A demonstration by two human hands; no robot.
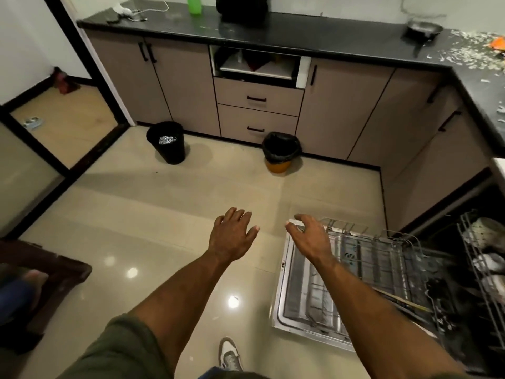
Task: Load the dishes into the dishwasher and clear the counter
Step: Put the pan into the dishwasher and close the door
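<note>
Both arms out; left hand point(232, 233) spread, right hand point(310, 234) loose over dishwasher door point(289, 302)

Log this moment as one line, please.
left hand: open, empty | right hand: open, empty | dishwasher door: down | lower rack: out | pan: on counter

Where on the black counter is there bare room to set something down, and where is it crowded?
Bare stretch on the counter between the black appliance and the frying pan. A smaller patch lies between the cables and the green bottle. Crowded: the right corner, strewn with scraps.
</note>
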